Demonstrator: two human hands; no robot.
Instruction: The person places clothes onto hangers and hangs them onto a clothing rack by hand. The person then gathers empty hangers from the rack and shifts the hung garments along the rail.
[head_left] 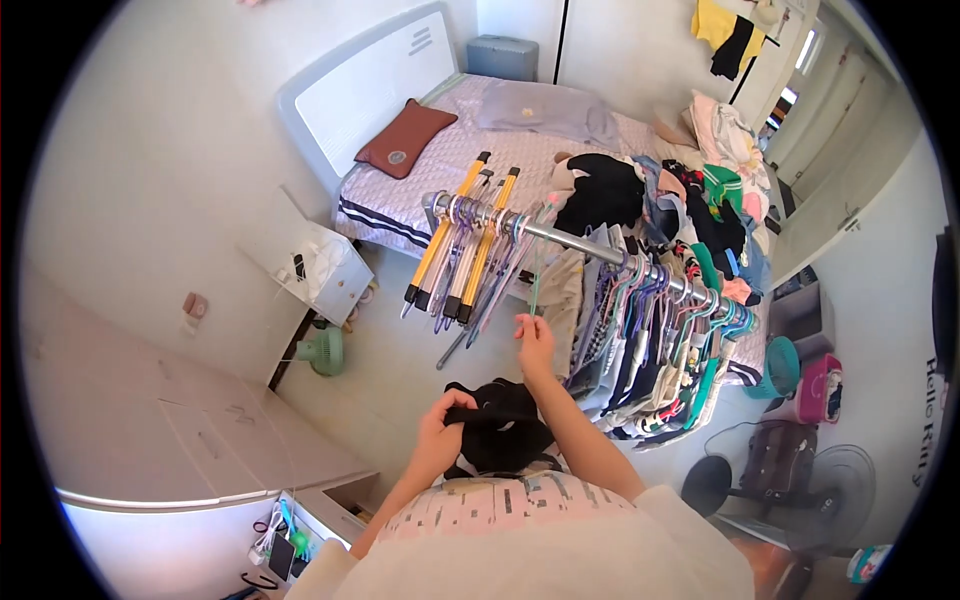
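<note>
- L hand [440, 435] had thumb + fingers pinched on an edge of the blk garment [505, 430], which sat bunched in front of the pale top [600, 550], lower centre of view.
- R hand [536, 345] had its fingers closed on the pale green hanger [536, 282], below the rail [575, 241]; whether the hook sat on the rail was too small to tell.
- Best handling, IMO: raise the hook up + over the rail before any pull twd the body, b/c a sideways tug could've snagged the other hangers [454, 265] crowded just L.
- Garment edge was best spread w/ the L fingers, b/c the rest lay folded on itself + could've twisted.
- Edges to mind: yellow bars [436, 246] w/ blk ends stuck out above + below the rail; hung clothes [640, 350] packed its R stretch.
- Most room: floor [400, 350] btwn the rail and cupboards [205, 430].
- Far side looked tight: bed [395, 205] + clothes pile [605, 195] lay beyond.
</note>
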